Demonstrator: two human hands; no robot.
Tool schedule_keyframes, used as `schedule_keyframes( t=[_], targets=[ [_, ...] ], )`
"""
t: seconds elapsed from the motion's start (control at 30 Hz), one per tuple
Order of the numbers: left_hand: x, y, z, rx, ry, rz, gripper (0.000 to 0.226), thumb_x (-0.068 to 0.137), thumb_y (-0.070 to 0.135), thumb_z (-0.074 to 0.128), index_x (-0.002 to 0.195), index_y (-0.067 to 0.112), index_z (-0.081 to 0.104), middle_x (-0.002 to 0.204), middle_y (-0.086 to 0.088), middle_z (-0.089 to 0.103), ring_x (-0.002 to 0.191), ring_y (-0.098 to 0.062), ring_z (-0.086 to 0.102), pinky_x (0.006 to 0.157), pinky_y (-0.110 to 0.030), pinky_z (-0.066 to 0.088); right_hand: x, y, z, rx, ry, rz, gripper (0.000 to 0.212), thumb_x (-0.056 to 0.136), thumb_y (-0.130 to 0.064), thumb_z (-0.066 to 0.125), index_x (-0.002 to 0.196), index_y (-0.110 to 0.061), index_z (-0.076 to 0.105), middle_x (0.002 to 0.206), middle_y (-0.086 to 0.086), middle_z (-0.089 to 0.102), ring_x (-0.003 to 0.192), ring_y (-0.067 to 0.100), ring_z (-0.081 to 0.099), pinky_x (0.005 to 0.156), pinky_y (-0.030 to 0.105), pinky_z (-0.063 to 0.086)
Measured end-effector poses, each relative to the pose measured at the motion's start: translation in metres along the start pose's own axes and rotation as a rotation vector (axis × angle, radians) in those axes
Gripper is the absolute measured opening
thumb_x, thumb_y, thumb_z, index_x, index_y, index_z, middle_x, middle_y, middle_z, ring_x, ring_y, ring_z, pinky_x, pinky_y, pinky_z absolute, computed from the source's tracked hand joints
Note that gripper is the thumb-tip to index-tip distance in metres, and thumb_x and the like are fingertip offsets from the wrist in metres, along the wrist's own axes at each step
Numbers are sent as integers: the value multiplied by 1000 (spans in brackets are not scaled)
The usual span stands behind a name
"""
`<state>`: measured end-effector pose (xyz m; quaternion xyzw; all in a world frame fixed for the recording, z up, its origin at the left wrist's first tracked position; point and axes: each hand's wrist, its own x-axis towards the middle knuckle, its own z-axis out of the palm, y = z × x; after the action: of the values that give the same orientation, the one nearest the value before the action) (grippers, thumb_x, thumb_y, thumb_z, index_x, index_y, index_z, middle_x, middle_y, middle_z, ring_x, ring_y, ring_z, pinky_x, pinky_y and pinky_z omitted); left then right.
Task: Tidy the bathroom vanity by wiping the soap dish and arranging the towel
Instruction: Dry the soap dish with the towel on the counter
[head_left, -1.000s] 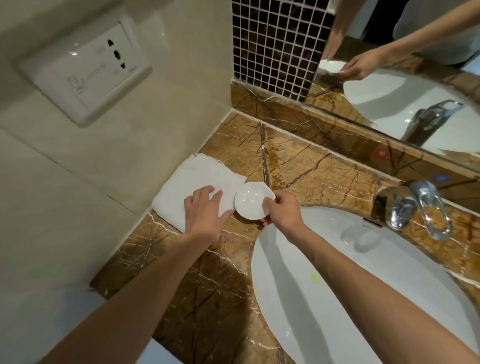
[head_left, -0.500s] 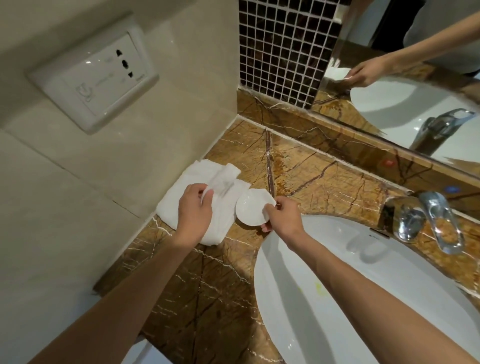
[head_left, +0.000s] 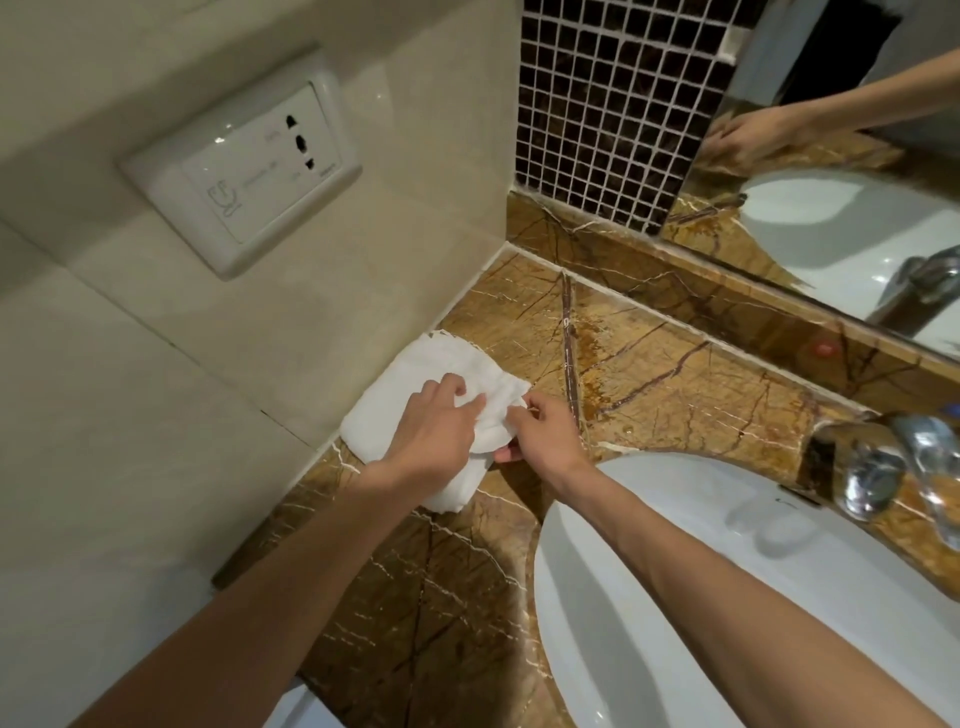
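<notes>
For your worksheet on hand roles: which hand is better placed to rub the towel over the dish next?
Probably the left hand: it lies on top of the white towel, pressing a fold toward the right hand, which grips from the sink side.

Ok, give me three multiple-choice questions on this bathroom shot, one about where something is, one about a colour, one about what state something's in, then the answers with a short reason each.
1. Where does the towel lie?
A. In the sink basin
B. On the counter beside the wall
C. Hung on the faucet

2. What colour is the towel?
A. White
B. Blue
C. Brown

3. What is the left hand doing?
A. Resting flat on the bare counter
B. Turning the faucet
C. Gripping a bunched part of the towel

Answers:
1 B, it sits on the brown marble counter against the tiled wall, left of the sink.
2 A, the cloth is plainly white against the brown stone.
3 C, its fingers are curled into the cloth, pressing it toward the right hand, which is closed on something the cloth mostly hides.
</notes>
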<state>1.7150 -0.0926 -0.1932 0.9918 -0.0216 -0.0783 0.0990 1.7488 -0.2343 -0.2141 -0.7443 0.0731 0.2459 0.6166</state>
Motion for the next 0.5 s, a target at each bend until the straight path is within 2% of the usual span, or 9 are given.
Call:
schedule_keyframes(
  t=[0.1,0.2,0.27,0.33,0.4,0.5],
  targets=[
    [-2,4,-1,91,-10,79,42,94,20,39,135,19,46,130,-7,43,111,-25,38,89,-35,29,2,2,0,15,35,22,20,95,-7,45,98,11,52,87,22,59,52,25,70,64,56,57],
    [-7,3,-1,17,46,135,41,90,27,34,121,16,59,115,-3,48,102,-21,37,87,-36,26,4,1,-3,58,80,53,16,95,-5,44,95,7,56,89,17,57,55,21,71,73,61,56],
    [-12,4,1,-26,71,165,45,88,38,33,112,15,64,110,-1,50,102,-19,38,87,-36,25,5,-2,-4,97,124,64,15,94,-4,44,83,-2,54,84,17,57,65,26,69,65,54,60],
    [-12,9,4,-10,93,173,48,89,49,37,107,15,66,112,-1,54,106,-20,41,89,-37,26,4,-4,-3,141,149,91,16,93,-3,44,81,-5,55,82,17,59,72,28,64,59,46,60],
    [-7,16,4,30,95,141,49,90,51,41,115,15,63,119,-2,55,112,-21,41,92,-37,25,0,-3,0,178,163,136,11,91,-4,45,85,-4,54,80,15,56,73,27,58,65,48,56],
    [-2,21,5,74,72,95,51,93,46,43,135,17,44,125,-6,49,116,-23,40,96,-35,27,-2,-1,3,255,126,197,14,88,0,45,81,-11,43,76,11,45,71,24,48,65,40,49]
  ],
)
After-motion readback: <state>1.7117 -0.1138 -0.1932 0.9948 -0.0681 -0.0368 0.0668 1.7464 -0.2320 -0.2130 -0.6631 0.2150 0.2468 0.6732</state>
